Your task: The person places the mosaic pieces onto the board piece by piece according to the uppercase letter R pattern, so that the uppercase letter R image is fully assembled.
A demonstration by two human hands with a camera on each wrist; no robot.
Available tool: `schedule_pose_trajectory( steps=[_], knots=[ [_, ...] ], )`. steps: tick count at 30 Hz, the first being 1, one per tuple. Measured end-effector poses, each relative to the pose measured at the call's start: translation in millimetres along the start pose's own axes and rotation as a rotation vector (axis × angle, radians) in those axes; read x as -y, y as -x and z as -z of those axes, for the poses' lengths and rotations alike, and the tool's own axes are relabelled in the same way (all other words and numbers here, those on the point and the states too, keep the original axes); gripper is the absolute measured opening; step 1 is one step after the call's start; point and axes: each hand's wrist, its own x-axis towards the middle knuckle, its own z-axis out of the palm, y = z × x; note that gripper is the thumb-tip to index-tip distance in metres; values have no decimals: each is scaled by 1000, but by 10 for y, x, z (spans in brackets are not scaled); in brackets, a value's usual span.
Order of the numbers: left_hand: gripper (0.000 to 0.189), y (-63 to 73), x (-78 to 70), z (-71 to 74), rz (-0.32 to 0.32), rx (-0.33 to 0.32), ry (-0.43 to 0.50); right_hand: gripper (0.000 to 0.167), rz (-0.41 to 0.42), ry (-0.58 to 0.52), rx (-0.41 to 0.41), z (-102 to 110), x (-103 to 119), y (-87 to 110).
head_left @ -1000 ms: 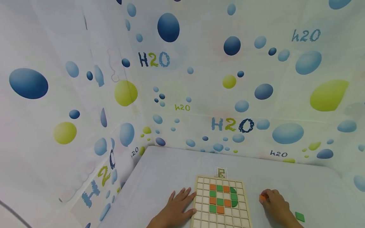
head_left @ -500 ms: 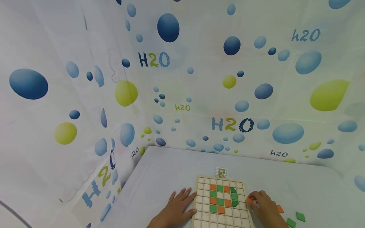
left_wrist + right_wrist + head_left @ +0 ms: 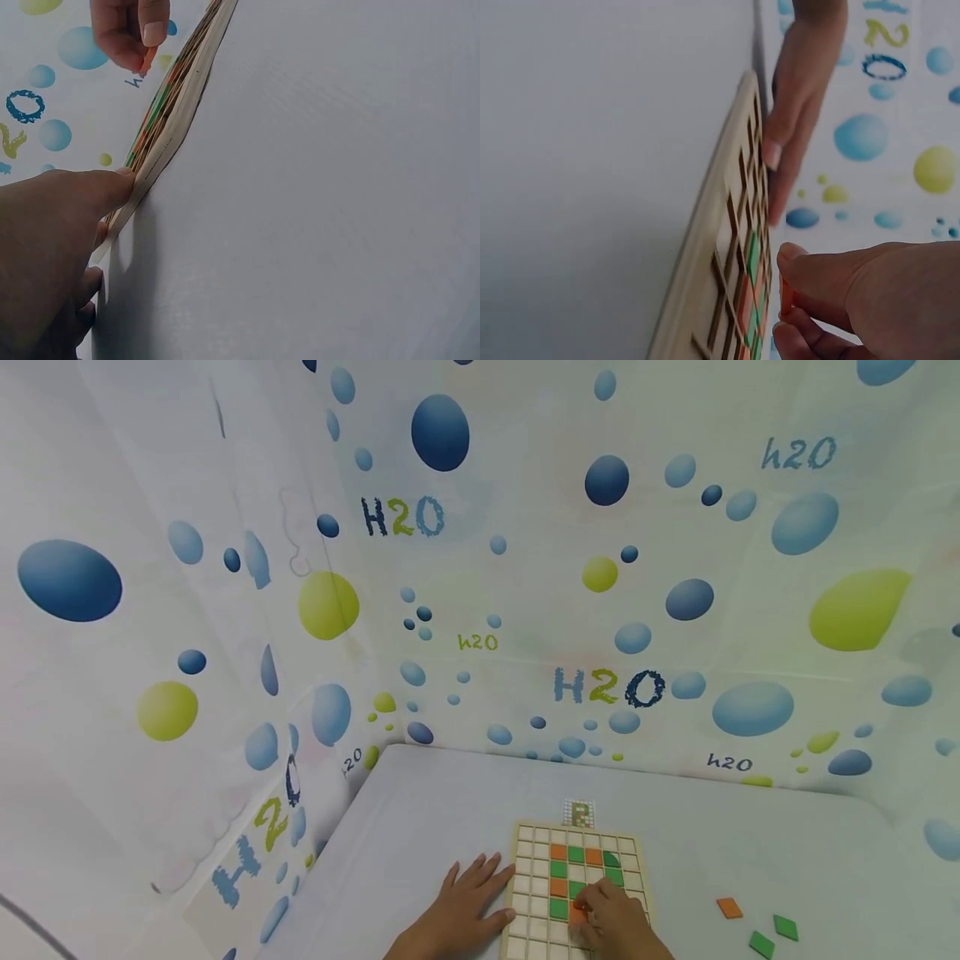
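A wooden grid board [image 3: 538, 929] lies on the table with orange and green tiles set in several of its cells. My left hand [image 3: 467, 903] rests at the board's left edge, fingers spread, thumb on the rim. Over the lower middle of the grid is my right hand [image 3: 617, 920], pinching a small orange tile [image 3: 786, 295] between thumb and fingers. The wrist views show this tile held on edge, just above the board. In the head view the right hand hides part of the tile pattern beneath it.
A small pattern card [image 3: 580, 813] lies against the board's far edge. To the right of the board are a loose orange tile [image 3: 729, 907], a green tile [image 3: 785, 927] and another green tile [image 3: 762, 944]. A bubble-printed curtain [image 3: 525, 593] stands behind the table.
My right hand has moved left with the orange tile, from the table right of the board to over the grid. Loose tiles it covered now show. The left hand stays put.
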Motion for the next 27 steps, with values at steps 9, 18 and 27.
schedule_pose_trajectory(
  steps=[9, 18, 27],
  knots=[
    [67, 12, -24, 26, -1, 3, -9, 21, -91, -45, 143, -140, 186, -69],
    [68, 1, -3, 14, 1, 2, -9, 16, -155, -23, 196, -117, 225, -66],
    [67, 18, -28, 13, 11, -3, -11, 23, 52, -26, 34, -211, 168, -72]
  ],
)
